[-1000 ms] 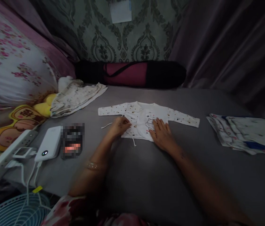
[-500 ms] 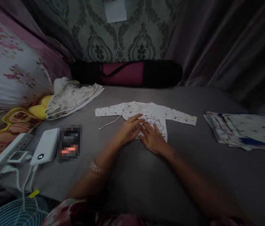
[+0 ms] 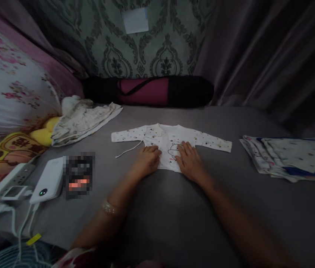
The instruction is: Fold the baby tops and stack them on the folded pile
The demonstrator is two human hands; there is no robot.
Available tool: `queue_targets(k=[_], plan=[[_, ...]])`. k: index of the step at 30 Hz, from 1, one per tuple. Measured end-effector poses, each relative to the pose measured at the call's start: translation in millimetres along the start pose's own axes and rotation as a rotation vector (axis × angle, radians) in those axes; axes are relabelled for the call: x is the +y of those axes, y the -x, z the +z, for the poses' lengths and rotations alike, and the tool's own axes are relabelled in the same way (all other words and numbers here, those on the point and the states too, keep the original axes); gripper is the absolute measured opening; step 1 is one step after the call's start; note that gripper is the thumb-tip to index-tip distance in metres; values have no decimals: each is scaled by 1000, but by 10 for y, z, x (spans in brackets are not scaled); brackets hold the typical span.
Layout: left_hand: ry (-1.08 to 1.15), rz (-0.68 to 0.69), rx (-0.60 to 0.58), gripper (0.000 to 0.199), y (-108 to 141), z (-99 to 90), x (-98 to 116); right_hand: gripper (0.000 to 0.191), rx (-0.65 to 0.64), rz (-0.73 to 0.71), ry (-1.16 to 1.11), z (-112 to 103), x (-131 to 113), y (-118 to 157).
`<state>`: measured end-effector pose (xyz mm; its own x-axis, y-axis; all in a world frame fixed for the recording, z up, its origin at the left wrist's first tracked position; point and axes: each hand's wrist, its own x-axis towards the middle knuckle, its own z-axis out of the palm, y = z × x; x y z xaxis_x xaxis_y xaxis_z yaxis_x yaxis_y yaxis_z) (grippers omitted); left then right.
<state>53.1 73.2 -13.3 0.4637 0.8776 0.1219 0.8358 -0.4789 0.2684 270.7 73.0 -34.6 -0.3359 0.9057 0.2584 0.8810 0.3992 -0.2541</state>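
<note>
Two-handed, touches the small white shirt (image 3: 165,139), flat on the grey sheet (image 3: 174,212) between and just beyond both hands. Rests the right hand (image 3: 191,163), fingers slightly apart, on the printed figure (image 3: 173,149). Curls the left hand (image 3: 147,163) closed over the lower left side; cannot tell whether pinching cloth.

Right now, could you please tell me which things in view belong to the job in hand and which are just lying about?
In the job:
small printed top, touched by the left hand and right hand
probably also the folded clothes and the loose clothes

Lying about:
white power bank
power strip
black-and-maroon bag
</note>
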Motion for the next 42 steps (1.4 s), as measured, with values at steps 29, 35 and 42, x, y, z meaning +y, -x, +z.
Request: queue_targets(k=[29, 35, 42], plan=[[323, -370, 8, 22, 663, -167, -393, 28, -154, -296, -229, -102, -411, 58], [200, -497, 35, 29, 473, -250, -353, 28, -147, -249, -254, -260, -413, -146], [44, -587, 145, 31, 227, 42, -340, 34, -120, -395, -127, 69, -682, -764]])
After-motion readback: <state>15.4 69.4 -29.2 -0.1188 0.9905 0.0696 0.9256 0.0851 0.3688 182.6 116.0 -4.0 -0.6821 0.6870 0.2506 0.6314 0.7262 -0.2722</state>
